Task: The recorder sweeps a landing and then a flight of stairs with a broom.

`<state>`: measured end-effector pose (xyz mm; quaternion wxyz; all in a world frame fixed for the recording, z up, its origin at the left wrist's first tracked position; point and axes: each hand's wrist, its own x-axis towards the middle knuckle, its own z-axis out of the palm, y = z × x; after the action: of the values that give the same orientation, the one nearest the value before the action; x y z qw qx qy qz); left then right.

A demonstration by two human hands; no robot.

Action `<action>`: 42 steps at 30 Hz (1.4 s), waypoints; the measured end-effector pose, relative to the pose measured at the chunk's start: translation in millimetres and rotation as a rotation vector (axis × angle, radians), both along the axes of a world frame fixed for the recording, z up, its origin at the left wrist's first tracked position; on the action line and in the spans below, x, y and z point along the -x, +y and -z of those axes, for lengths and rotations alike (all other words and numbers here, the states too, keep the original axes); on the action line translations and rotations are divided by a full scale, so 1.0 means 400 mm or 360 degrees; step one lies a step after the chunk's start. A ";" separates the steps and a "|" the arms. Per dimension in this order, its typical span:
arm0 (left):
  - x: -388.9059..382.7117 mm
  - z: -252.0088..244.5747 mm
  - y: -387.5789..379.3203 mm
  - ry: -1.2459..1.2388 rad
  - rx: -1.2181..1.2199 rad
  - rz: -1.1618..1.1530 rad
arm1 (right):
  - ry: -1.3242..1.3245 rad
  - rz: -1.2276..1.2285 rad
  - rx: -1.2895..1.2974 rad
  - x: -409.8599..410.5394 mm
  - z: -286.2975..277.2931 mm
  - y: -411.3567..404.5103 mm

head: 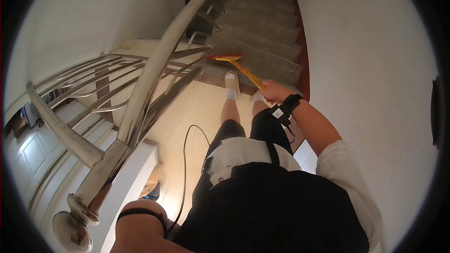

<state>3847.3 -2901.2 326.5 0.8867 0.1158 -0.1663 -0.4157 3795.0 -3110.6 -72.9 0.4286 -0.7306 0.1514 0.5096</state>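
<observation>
My right hand (276, 91) is closed around the yellow handle of a small broom (248, 73). Its yellow head with red bristles rests at or just above the lowest visible stair step (260, 56), near the foot of the railing. A black wristband (291, 103) with a small white-faced device sits on my right wrist. Of my left side only the arm (140, 218), with a black strap around it, shows at the bottom; the left hand itself is not discernible. A thin black cable (185, 161) loops beside my body.
A metal handrail (165, 45) with bars runs along the left, ending in a rounded knob (72, 232). Grey stairs rise ahead beside a dark red skirting (304, 49). A white wall (362, 63) stands close on the right. My slippered feet (232, 80) are on cream floor tiles.
</observation>
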 end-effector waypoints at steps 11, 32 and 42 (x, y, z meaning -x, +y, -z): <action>0.159 0.274 0.410 -0.0406 -0.2588 0.0594 | 0.0221 0.0179 -0.0189 -0.086 0.057 0.207; 0.480 0.728 0.755 -0.0287 -0.3629 -0.0223 | 0.0148 -0.0259 0.0289 -0.121 -0.099 0.129; 0.246 0.590 0.620 -0.0754 -0.3765 0.0004 | -0.1263 -0.1025 -0.0169 -0.117 0.140 0.002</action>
<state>3749.0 -2653.2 90.4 0.1791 0.9297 0.1587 -0.2801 3841.8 -3109.9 -129.1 0.3107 -0.8546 -0.2818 0.3062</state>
